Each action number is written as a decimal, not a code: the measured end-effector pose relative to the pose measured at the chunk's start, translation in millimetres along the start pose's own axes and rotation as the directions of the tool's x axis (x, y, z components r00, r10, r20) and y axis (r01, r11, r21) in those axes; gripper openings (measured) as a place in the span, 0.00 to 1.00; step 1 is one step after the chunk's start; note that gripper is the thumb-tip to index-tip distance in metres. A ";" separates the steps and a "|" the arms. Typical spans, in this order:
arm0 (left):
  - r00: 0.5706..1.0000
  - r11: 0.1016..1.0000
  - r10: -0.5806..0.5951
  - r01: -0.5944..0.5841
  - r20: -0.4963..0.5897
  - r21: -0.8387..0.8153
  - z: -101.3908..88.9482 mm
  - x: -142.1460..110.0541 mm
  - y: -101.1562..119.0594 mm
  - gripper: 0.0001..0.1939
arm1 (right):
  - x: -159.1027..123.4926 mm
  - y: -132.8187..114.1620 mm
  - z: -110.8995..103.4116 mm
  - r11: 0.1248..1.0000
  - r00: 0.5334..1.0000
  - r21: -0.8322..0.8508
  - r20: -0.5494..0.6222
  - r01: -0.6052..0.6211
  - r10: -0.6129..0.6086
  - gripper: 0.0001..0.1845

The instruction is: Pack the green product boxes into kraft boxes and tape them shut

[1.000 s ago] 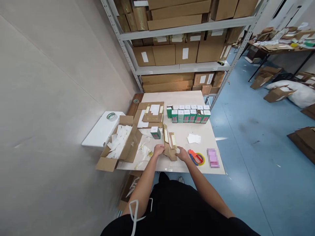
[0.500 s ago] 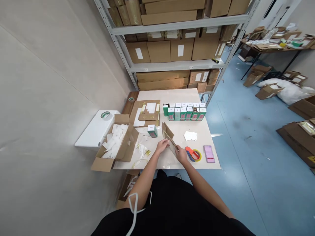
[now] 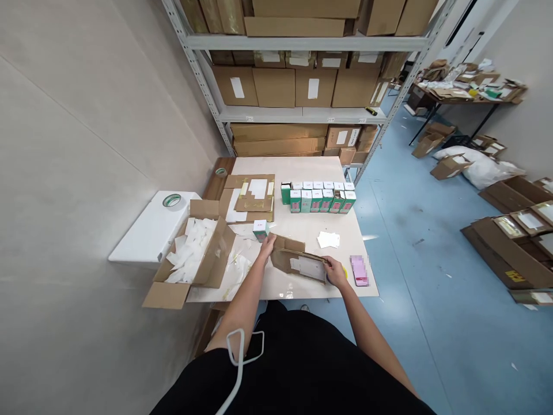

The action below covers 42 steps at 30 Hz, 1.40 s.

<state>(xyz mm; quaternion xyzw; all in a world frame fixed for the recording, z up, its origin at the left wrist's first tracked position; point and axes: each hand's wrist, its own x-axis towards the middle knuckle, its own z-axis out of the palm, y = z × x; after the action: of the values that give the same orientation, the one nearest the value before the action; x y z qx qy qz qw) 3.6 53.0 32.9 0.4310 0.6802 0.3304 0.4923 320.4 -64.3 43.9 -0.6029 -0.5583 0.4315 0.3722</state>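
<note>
A folded piece of cardboard [image 3: 287,262] with white labels is held between my two hands, tilted over the front of the table. My left hand [image 3: 266,246] grips its upper left corner, close to a small green-and-white box [image 3: 260,230]. On the right end, my right hand [image 3: 334,271] is closed around the edge. Behind that hand a bit of yellow tape [image 3: 344,272] shows; the scissors are hidden. White cards [image 3: 328,240] lie beyond the right hand, and a pink pixelated item [image 3: 359,270] lies to its right.
Rows of green-and-white boxes [image 3: 322,200] stand at the back right of the table [image 3: 302,167]. Flattened cardboard [image 3: 254,202] lies at the back left. An open carton [image 3: 207,253] with white paper stands at the left edge. Behind is a shelf rack [image 3: 302,115] with cartons.
The cardboard has turned from steep and edge-on to a wider, flatter position, showing its labels. My left hand moved up and left; my right hand moved right, covering the scissors.
</note>
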 end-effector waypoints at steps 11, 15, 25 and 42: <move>0.994 0.960 0.072 -0.090 -0.078 -0.266 -16.0 -11.6 -41.4 0.32 | 38.9 12.4 58.0 0.984 0.994 0.179 -0.103 -0.025 0.044 0.22; 0.987 0.964 0.142 -0.156 -0.079 -0.216 -25.1 -11.3 -66.4 0.35 | 48.9 24.0 88.8 0.959 0.980 0.267 -0.143 -0.096 0.138 0.20; 0.999 0.990 0.014 -0.019 -0.037 -0.137 -21.5 -5.8 -92.2 0.50 | 37.3 30.5 82.9 0.900 0.970 0.377 -0.015 -0.220 0.243 0.31; 1.000 0.986 -0.007 0.010 0.017 -0.167 -5.9 -0.7 -85.1 0.43 | 26.7 18.7 63.8 0.959 0.975 0.197 0.126 -0.206 0.184 0.36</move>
<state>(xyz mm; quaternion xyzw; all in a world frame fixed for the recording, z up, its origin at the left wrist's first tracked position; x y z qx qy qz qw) -24.1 17.3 -39.5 0.3879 0.6478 0.3809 0.5336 267.3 -41.7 1.3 -0.5887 -0.4669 0.5539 0.3587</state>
